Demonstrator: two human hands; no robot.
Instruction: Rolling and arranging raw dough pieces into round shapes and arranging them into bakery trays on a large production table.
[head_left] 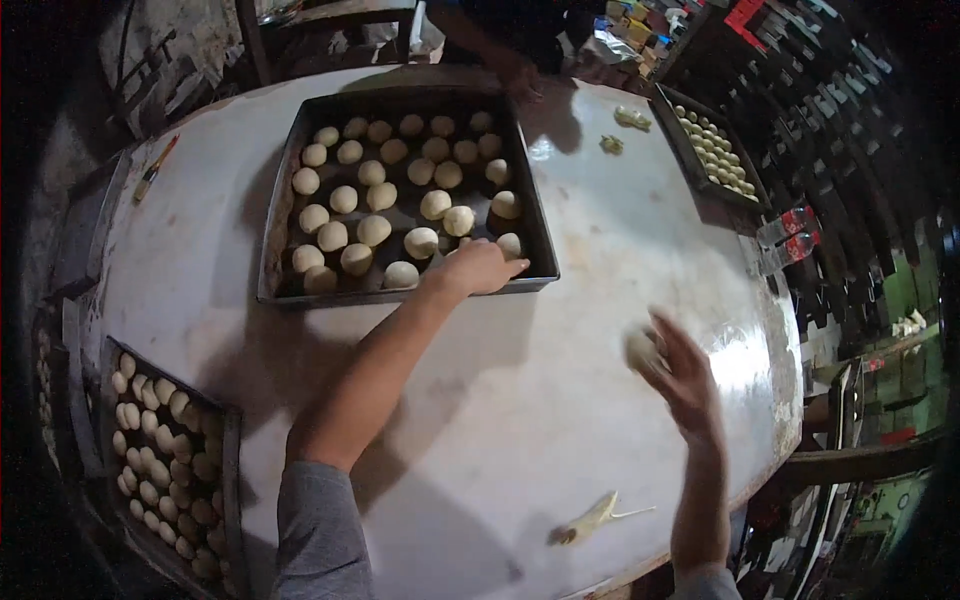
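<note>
A deep dark metal tray (410,293) holds several pale round dough balls (374,231) set apart in loose rows. My left hand (480,268) reaches over the tray's near wall at its front right corner. One finger points right, close by a dough ball (508,245); the other fingers are mostly hidden below the hand. Over the table to the right, my right hand (685,375) is raised and blurred by motion. A pale dough ball (642,350) is held at its fingers and thumb.
More dough balls fill a tray (232,480) at the lower left and a tray (680,135) at the far right. Dough scraps (590,520) lie near the table's front edge. Clear bottles (790,240) stand at right, a brush (155,170) at left. Another person's hand (515,75) is across the table.
</note>
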